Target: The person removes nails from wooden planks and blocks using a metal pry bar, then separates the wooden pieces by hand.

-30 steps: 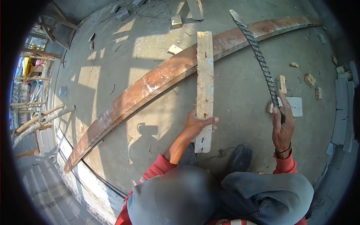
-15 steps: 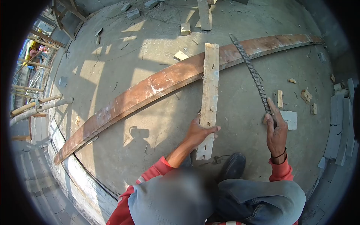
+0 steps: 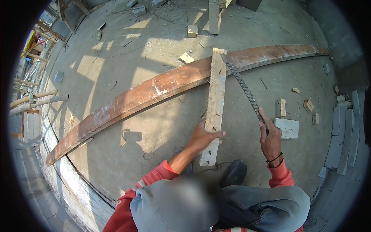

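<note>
My left hand (image 3: 205, 137) is closed around the lower part of a short pale wood board (image 3: 216, 92) with several nails sticking out of it. The board's far end rests across a long reddish-brown wooden plank (image 3: 170, 83) lying on the floor. In my right hand (image 3: 271, 141) is a ribbed steel rebar rod (image 3: 243, 86), gripped near its lower end. The rod slants up and to the left, its tip at the board's upper right edge. Whether tip and board touch, I cannot tell.
Small wood blocks (image 3: 309, 105) and a white rectangular piece (image 3: 287, 128) lie on the concrete floor at right. Grey blocks (image 3: 335, 135) are stacked along the right wall. Bamboo poles (image 3: 42, 101) jut in from the left. A wooden post (image 3: 214, 17) stands at the back.
My right hand has moved left with the rebar rod, bringing its tip from clear of the board to its upper edge. My left hand keeps its hold; the view has shifted slightly.
</note>
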### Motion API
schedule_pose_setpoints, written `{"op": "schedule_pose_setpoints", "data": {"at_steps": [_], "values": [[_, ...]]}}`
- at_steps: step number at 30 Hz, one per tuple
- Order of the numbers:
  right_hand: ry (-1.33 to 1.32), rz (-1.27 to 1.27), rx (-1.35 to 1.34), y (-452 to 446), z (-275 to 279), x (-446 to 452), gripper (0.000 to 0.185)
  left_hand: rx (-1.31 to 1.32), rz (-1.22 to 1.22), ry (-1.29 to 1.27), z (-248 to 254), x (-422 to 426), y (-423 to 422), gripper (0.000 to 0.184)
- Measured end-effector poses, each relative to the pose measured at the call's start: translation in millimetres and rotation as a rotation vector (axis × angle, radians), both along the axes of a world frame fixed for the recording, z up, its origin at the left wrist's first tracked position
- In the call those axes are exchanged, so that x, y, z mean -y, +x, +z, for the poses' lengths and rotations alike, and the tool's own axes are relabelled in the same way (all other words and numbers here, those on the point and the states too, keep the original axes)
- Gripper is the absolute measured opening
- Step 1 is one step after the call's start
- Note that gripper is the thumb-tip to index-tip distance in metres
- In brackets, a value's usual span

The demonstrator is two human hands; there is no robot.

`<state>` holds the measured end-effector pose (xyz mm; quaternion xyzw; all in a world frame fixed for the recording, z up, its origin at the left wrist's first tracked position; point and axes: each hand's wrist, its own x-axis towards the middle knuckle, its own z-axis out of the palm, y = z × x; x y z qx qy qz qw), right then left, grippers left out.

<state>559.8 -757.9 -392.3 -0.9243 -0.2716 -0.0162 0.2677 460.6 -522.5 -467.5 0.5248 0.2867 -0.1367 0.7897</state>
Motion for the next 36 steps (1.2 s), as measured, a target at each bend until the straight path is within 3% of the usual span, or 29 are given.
{"op": "schedule_pose_setpoints", "data": {"at_steps": [4, 6, 9, 11, 12, 13, 15, 19, 22, 25, 27, 29, 33, 36], "values": [[0.239, -0.083, 0.052, 4, 40, 1, 0.046, -0.002, 0.008, 0.014, 2, 2, 0, 0.071], [0.478, -0.195, 0.141, 7, 62, 2, 0.044, 0.024, 0.037, 0.000, 2, 2, 1, 0.062], [0.490, -0.143, 0.207, 5, 57, 8, 0.042, 0.026, 0.031, -0.005, -3, 3, 0, 0.059], [0.327, -0.024, 0.261, 6, 44, -4, 0.042, 0.013, 0.034, -0.021, 6, 4, 1, 0.058], [0.182, -0.019, 0.094, 5, 26, -5, 0.043, 0.003, 0.039, -0.028, 7, 3, 2, 0.058], [0.181, -0.014, 0.098, 3, 6, -2, 0.043, 0.007, 0.043, -0.028, 4, 3, 1, 0.058], [-0.131, -0.055, -0.047, 1, -14, 0, 0.045, 0.032, 0.022, -0.024, 2, 2, 2, 0.058], [0.087, -0.157, -0.059, -8, 7, 7, 0.044, 0.032, 0.038, -0.012, 2, 1, -1, 0.058], [0.361, -0.203, 0.184, -4, 23, 15, 0.041, -0.004, 0.023, -0.002, 5, 0, 2, 0.058], [0.522, -0.258, 0.137, -14, 25, 16, 0.041, 0.001, 0.012, 0.014, -2, 3, 2, 0.058], [0.470, -0.165, 0.221, -5, 17, 7, 0.044, -0.008, 0.016, -0.005, 3, 5, 3, 0.058], [-0.039, 0.003, -0.009, -3, 0, 2, 0.047, 0.018, 0.037, 0.016, 0, 7, 2, 0.057], [0.095, 0.002, -0.030, -16, -8, -4, 0.046, 0.021, 0.055, -0.005, 2, 5, 1, 0.055], [0.265, -0.153, -0.043, -25, 21, -5, 0.042, 0.015, 0.027, -0.005, 1, 4, 1, 0.054]]}}
